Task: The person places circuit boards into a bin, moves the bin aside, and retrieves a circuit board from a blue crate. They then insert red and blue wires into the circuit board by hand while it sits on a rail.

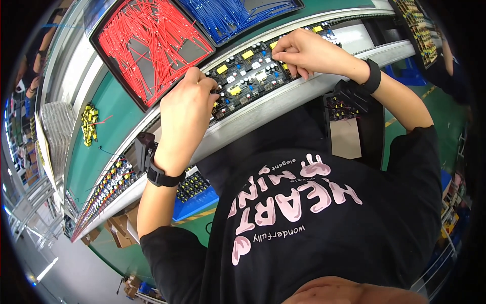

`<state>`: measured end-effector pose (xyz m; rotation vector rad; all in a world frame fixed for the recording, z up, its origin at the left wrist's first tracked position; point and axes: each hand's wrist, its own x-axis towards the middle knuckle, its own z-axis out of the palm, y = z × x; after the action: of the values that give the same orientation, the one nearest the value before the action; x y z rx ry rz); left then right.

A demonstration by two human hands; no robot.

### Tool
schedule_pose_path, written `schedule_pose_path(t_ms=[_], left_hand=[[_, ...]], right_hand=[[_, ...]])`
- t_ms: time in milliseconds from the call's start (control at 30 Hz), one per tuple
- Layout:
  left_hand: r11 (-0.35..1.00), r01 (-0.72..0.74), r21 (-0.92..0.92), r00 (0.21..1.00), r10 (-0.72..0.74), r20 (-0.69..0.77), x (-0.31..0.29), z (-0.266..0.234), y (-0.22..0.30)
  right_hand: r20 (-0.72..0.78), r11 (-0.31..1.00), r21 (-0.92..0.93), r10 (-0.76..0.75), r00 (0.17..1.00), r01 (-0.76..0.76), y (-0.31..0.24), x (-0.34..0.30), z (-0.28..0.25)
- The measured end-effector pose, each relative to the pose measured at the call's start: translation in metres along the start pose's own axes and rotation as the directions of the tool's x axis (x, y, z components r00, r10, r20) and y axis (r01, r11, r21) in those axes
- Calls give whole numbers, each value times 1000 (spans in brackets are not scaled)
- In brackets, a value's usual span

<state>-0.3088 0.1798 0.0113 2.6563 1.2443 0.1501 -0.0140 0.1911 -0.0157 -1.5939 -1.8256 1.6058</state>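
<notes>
A long conveyor line is seen running under both hands, curving from the lower left to the upper right. Beyond the left hand, a black tray of red wires is set on the green bench top, and just to the right of it, beyond the gap between the hands, a second tray of blue wires is placed. On the line, directly between the two hands, a dark circuit board is laid, studded with yellow blocks, blue parts and small white pieces. The left hand is rested on the near left end of that board, with its fingers curled down and pressed together on the board's parts; whether a loose piece is pinched there cannot be told. The right hand is held over the far right end of the board, its fingertips bunched together and touching the parts there; what is gripped, if anything, is hidden by the fingers. The hands are kept apart, one at each end of the board. A black band is worn on the left wrist and another black band on the right. Well to the left of the left hand, a small heap of yellow parts is left on the bench top.
</notes>
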Motion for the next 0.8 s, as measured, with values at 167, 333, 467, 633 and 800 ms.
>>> schedule_pose_path(t_ms=[167, 333, 467, 633, 800], left_hand=[[1000, 17, -6, 1000, -17, 13, 1, 0, -1], [999, 41, -1, 998, -41, 49, 2, -3, -2], [991, 68, -114, 998, -66, 25, 0, -10, -1], [586, 285, -758, 948, -287, 134, -13, -15, 1], [-219, 302, -928, 930, -149, 337, -39, -11, 7]], right_hand=[[-58, 998, -61, -37, 998, 33, -5, -10, -3], [-114, 997, -51, -66, 991, 60, -12, -21, -10], [-162, 994, 12, -109, 981, 113, -10, -29, -10], [-145, 944, 177, -256, 956, 280, -28, -38, 11], [-138, 857, 257, -424, 895, 446, -51, -41, 49]])
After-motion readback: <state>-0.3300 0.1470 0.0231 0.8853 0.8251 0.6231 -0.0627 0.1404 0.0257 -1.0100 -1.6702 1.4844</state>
